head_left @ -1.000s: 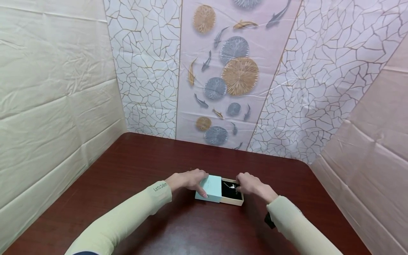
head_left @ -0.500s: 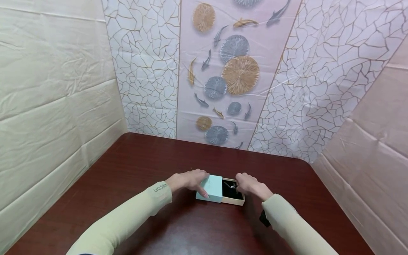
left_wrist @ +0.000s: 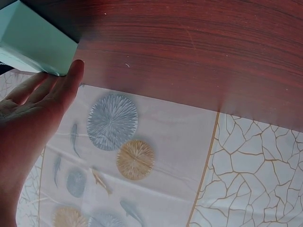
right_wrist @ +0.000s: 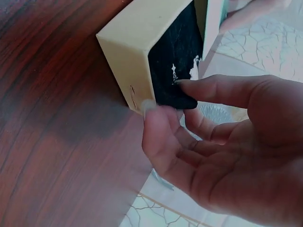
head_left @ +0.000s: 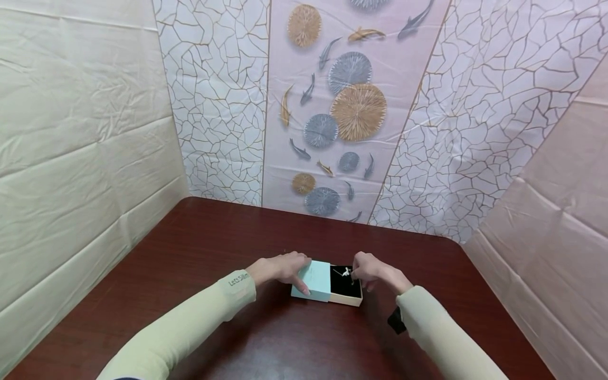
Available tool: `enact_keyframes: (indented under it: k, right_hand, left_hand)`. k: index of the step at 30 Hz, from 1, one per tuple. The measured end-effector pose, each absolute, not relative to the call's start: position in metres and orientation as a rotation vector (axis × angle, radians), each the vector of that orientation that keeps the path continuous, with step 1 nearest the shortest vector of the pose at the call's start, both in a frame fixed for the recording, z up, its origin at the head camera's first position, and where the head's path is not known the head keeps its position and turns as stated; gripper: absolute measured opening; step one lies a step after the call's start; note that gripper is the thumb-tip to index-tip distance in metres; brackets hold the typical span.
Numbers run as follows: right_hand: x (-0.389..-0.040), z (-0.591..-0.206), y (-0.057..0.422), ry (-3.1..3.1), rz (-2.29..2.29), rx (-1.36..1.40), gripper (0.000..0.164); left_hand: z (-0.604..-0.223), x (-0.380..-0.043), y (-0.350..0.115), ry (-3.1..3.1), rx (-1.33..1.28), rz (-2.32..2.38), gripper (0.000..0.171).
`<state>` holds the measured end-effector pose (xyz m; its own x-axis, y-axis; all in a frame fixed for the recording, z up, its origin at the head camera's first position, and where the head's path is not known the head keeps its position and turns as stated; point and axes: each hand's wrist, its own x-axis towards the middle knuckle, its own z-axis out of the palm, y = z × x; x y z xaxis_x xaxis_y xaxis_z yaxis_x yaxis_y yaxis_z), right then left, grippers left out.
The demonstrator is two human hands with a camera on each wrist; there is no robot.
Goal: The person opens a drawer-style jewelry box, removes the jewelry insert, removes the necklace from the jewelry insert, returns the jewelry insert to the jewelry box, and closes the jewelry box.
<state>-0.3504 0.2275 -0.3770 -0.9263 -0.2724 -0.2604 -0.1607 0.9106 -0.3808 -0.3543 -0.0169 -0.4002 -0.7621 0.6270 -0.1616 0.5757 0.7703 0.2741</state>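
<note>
A shallow gift box with a mint-green sleeve (head_left: 317, 279) lies on the table, its cream tray (head_left: 345, 299) slid partway out to the right. Black padding (right_wrist: 173, 52) lines the tray and carries a small silver piece of jewellery (head_left: 345, 272) with a fine chain. My left hand (head_left: 280, 266) grips the sleeve, thumb on the near side and fingers at the far side. My right hand (right_wrist: 222, 137) pinches the padding's far right corner, which seems to bulge above the tray rim. One fingertip lies beside the silver jewellery; another touches the tray's end wall.
The dark red-brown wooden table (head_left: 228, 227) extends around the box. A patterned fabric backdrop (head_left: 328, 105) hangs behind it, with cream cloth walls (head_left: 85, 132) at the sides. A black wrist device (head_left: 396, 321) sits under the right sleeve.
My right hand has shifted slightly at the tray's end, its thumb now lower and apart from the other fingers. The left hand and the box stay nearly still.
</note>
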Motion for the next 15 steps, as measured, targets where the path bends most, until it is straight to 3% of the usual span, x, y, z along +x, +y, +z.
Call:
enact_keyframes:
  k: [4, 15]
  right_hand:
    - [-0.353, -0.376, 0.234, 2.712, -0.657, -0.323, 0.009]
    - [-0.356, -0.376, 0.251, 2.559, -0.939, -0.360, 0.009]
  left_hand:
    - [-0.400, -0.354, -0.018, 2.722, 0.939, 0.303, 0.090]
    - [-0.398, -0.353, -0.018, 2.706, 0.949, 0.313, 0.090]
